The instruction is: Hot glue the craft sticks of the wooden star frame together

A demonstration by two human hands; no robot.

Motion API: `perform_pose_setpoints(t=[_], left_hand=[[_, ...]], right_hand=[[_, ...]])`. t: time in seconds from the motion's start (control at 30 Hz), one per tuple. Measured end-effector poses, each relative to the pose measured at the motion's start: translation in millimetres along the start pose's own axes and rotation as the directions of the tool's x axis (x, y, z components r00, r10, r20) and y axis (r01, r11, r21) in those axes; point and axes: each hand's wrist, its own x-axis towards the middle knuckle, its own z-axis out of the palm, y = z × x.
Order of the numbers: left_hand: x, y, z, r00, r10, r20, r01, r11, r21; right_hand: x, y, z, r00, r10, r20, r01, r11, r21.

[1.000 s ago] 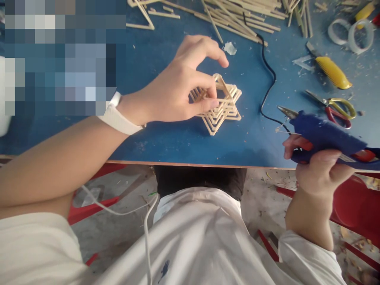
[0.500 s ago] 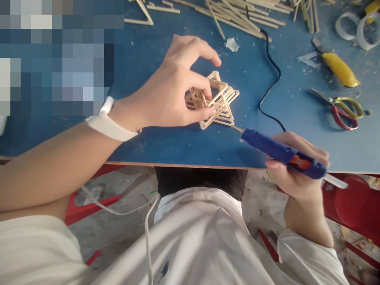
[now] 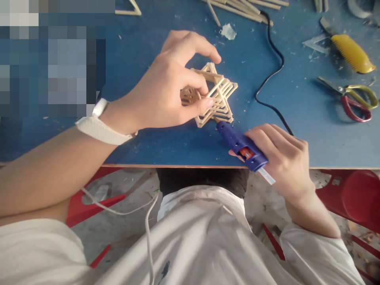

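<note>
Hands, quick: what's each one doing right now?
Left hand: closed on the stick star, thumb and fingers pinching it.
Right hand: closed around the blue glue gun, nozzle at the star's lower edge.

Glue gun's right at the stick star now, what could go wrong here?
The glue gun nozzle sits close beneath the left hand thumb pinching the stick star, so hot glue might reach skin. Pushing with the right hand could shift the stacked sticks. The black cord may snag the star.
</note>
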Motion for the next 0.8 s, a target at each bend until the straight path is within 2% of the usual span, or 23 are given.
perform_pose_setpoints(t=[0.27, 0.63, 0.8], left_hand=[[-0.9, 0.1, -1.0, 1.000, -0.024, 0.009, 0.024, 1.000, 0.011], [-2.1, -4.9, -1.2, 1.000, -0.002, 0.026, 0.001, 1.000, 0.017], [-0.2, 3.5, -2.7, 0.999, -0.025, 0.035, 0.025, 1.000, 0.005]], right_hand=[[6.3, -5.0, -2.0, 0.999, -0.007, 0.035, 0.010, 0.998, -0.068], [7.6, -6.7, -5.1, 0.995, 0.034, 0.089, -0.031, 0.999, -0.031], [9.1, -6.7, -5.9, 0.993, 0.050, 0.107, -0.051, 0.999, 0.000]])
